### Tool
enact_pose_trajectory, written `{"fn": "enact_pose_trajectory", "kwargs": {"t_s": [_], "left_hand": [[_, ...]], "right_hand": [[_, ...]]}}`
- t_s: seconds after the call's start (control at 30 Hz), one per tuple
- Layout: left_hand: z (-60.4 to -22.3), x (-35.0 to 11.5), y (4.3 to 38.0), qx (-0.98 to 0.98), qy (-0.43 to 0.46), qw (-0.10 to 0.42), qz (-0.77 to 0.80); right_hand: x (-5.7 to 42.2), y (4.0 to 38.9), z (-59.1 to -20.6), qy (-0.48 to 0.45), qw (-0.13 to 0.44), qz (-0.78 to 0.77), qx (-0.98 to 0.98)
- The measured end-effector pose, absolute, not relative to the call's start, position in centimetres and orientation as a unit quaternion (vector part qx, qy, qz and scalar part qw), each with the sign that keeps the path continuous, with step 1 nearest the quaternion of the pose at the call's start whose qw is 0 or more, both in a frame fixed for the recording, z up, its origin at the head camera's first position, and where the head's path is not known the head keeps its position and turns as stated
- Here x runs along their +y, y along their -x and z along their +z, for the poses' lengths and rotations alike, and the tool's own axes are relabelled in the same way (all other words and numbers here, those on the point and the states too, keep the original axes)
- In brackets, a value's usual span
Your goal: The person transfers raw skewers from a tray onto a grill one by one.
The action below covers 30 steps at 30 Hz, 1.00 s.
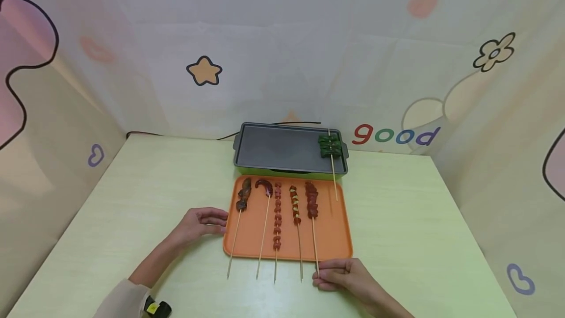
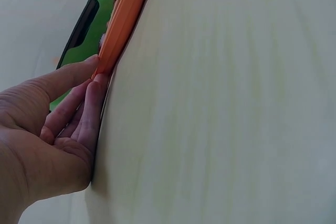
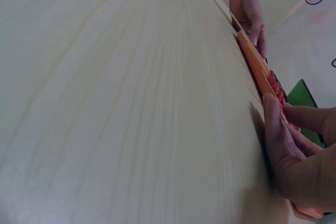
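Note:
An orange tray [image 1: 335, 239] bears several skewers, their sticks jutting over its near edge. My left hand [image 1: 200, 225] holds the tray's left edge, with thumb and fingers at the rim in the left wrist view. At the near right edge, my right hand [image 1: 346, 278] pinches the stick of the dark red meat skewer [image 1: 312, 200], which still lies on the tray. Left of it are a red-and-pale piece skewer [image 1: 295, 205], a skewer of small pink-red pieces [image 1: 277, 217], a curled tentacle skewer [image 1: 266, 187] and a brown chunk skewer [image 1: 243, 195].
Directly behind the tray stands a dark grey griddle [image 1: 278, 148] with a green base. A green leafy skewer [image 1: 330, 146] lies on its right end, its stick reaching out over the tray. A black cable [image 1: 227, 136] runs behind the griddle, along the printed curtain.

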<state>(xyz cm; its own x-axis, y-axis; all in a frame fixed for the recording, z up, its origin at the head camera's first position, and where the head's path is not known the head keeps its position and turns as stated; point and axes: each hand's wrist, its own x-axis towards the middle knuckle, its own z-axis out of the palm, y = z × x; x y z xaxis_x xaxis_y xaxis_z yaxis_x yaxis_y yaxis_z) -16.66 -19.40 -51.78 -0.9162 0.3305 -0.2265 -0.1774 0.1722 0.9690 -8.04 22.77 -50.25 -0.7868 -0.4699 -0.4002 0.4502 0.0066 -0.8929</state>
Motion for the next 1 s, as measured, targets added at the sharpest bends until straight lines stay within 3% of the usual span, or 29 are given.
{"fn": "enact_pose_trajectory", "kwargs": {"t_s": [1.0], "left_hand": [[-51.5,-18.8,16.6,0.745,-0.024,0.195,0.638]], "right_hand": [[23.2,6.9,-49.9,-0.010,0.306,-0.711,0.633]]}}
